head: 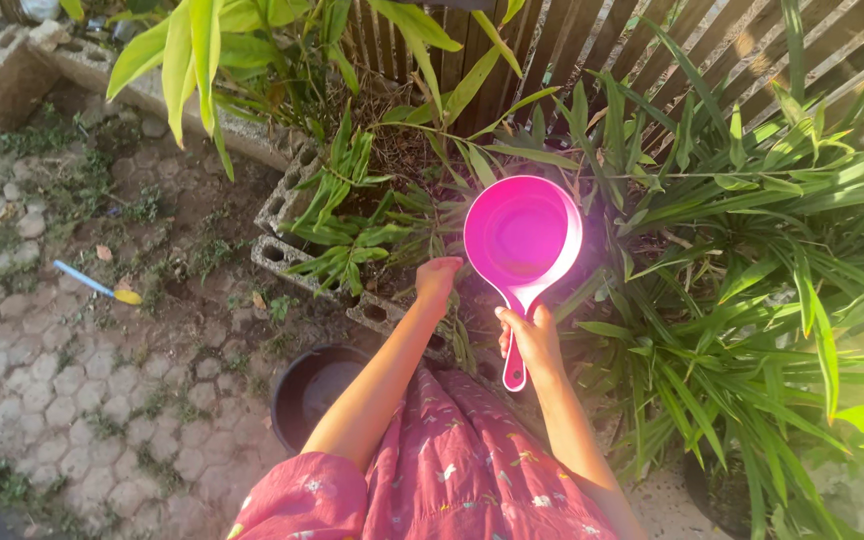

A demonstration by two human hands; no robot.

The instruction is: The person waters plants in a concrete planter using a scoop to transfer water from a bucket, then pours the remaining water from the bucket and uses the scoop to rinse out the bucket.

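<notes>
Outdoors, a pink scoop (523, 240) with a round bowl and a long handle is held out over a bed of green plants (742, 270). The bowl is seen from above with its mouth turned up toward the camera; whether anything lies in it cannot be told, since only bright pink shows inside. The scoop's long axis runs from the handle end, near the person's body, up and away to the bowl, which points toward the slatted wooden fence (592, 40). The handle is wrapped by the right hand (530, 338), whose grip is closed firmly around it just above the handle's end. The left hand (438, 280) is raised just beside the bowl's lower left edge, fingers curled in loosely; it cannot be told whether anything is held in that grip or whether the scoop is touched by it.

Below the left arm a dark round bucket (314, 392) is set on the ground, its mouth open upward; something dark with a dull sheen, perhaps water, is seen in it, though this cannot be confirmed. Hollow concrete blocks (287, 215) edge the plant bed, between the bucket and the leaves. To the left, open room is given by a cobbled pavement (72, 400) with weeds in the joints, where a small blue-handled tool with a yellow tip (98, 284) lies well apart from the hands. To the right, long leaves crowd close to the scoop.
</notes>
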